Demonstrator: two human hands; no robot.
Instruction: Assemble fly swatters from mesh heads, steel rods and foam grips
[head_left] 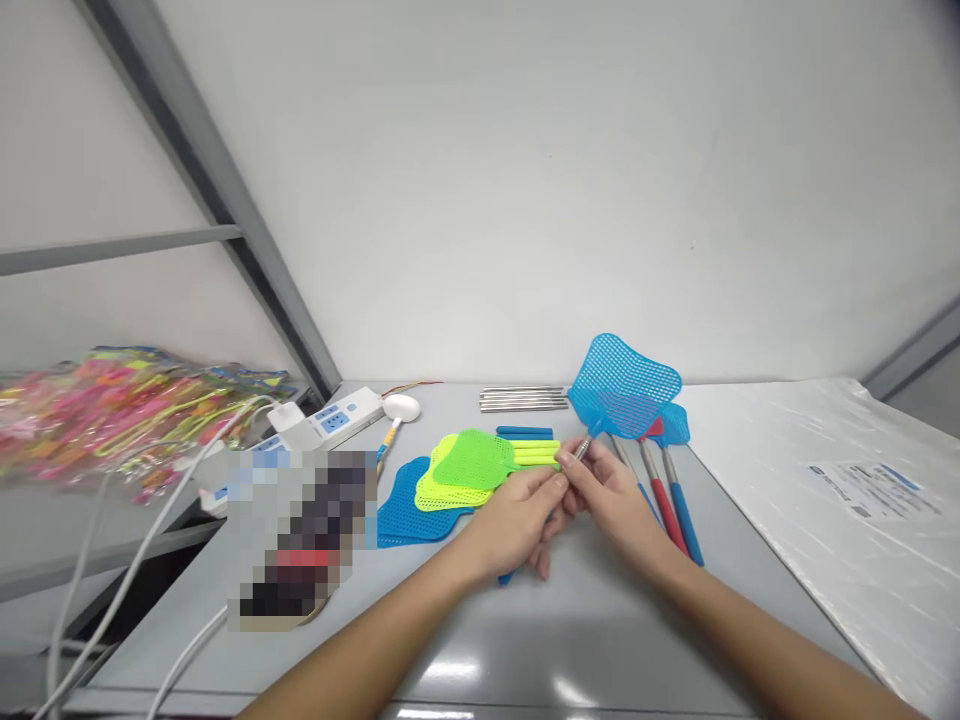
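A blue fly swatter (626,385) is held up in front of me, its mesh head tilted to the upper right. My right hand (604,490) is closed around its metal rod just below the head. Close beside it, my left hand (521,515) is closed on the lower part, and a blue end sticks out beneath the fingers. Left of my hands lie green and yellow swatter heads (472,460), overlapping blue swatter heads (420,505). Yellow handles (536,453) and blue handles (525,433) lie just behind my hands, partly covered.
Several metal rods (523,399) lie at the back. Swatters with red (667,512) and blue (685,510) handles lie right of my hands. A white wrapped package (840,500) covers the right side. Power strips (337,418), white cables and bagged colourful items (150,415) are at left.
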